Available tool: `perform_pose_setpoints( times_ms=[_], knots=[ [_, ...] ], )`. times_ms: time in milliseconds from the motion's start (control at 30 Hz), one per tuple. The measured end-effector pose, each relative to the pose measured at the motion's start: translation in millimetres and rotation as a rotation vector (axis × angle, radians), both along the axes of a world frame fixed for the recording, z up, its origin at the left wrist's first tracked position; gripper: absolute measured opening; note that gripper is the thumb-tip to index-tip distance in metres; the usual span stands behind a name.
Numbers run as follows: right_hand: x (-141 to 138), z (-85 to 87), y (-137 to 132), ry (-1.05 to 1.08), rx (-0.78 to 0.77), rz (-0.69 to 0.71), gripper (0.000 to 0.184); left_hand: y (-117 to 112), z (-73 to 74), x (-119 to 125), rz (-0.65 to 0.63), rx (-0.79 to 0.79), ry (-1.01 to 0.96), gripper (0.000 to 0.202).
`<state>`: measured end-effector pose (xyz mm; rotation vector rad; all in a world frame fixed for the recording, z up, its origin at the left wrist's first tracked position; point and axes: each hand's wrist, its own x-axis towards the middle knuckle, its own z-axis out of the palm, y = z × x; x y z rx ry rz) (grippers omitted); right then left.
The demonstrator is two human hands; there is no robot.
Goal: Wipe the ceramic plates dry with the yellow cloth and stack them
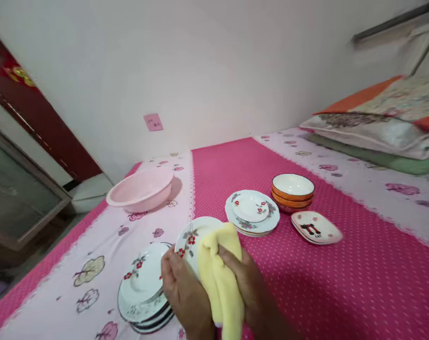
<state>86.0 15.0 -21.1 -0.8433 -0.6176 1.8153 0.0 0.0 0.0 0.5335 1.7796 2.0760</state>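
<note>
A white plate [189,236] with red flowers is tilted up in front of me, its left edge gripped by my left hand [186,285]. Bunched in my right hand [244,274] is a yellow cloth [218,274], which lies against the plate's right part and hangs down below it. The cloth covers much of that plate. Left of my hands stands a stack of plates [143,278], a flowered one on top. Beyond my right hand sits another plate stack [252,210], with a small flowered plate uppermost.
Orange bowls [293,189] are nested behind square cat-print plates [315,227] on the right. A pink basin [141,189] stands at the back left. Folded bedding and pillows [381,127] are piled at the far right, by the white wall [214,71]. A pink patterned cloth [342,288] covers the surface.
</note>
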Motion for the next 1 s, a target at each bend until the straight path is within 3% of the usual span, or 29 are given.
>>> perform_pose_setpoints(
  times_ms=[100, 167, 267, 367, 500, 700, 867, 1000],
  knots=[
    [29, 9.9, 16, -0.149, 0.198, -0.020, 0.060, -4, 5.9, -3, -0.400, 0.082, -0.035, 0.039],
    [51, 14.3, 23, -0.236, 0.331, 0.095, 0.052, -6, 7.4, -9, -0.608, 0.064, -0.017, 0.040],
    [82, 15.7, 28, -0.274, 0.420, 0.364, 0.039, -6, 6.5, -19, -0.840, -0.072, 0.091, 0.042],
    [97, 14.0, 27, -0.261, 0.400, 0.474, 0.036, -6, 4.9, -22, -0.966, -0.145, 0.184, 0.043],
    [98, 12.7, 28, -0.224, 0.402, 0.465, 0.036, -8, 4.4, -11, -0.832, -0.098, 0.212, 0.039],
    [91, 10.3, 36, -0.043, 0.355, 0.322, 0.049, -8, 6.7, 13, -0.431, -0.049, 0.145, 0.040],
    [57, 7.8, 26, 0.225, 0.165, 0.116, 0.058, -1, 6.9, 28, -0.054, -0.001, 0.128, 0.039],
    [24, -3.7, 14, 0.281, 0.104, 0.055, 0.054, 2, 7.1, 28, 0.092, -0.083, 0.181, 0.037]
  ],
)
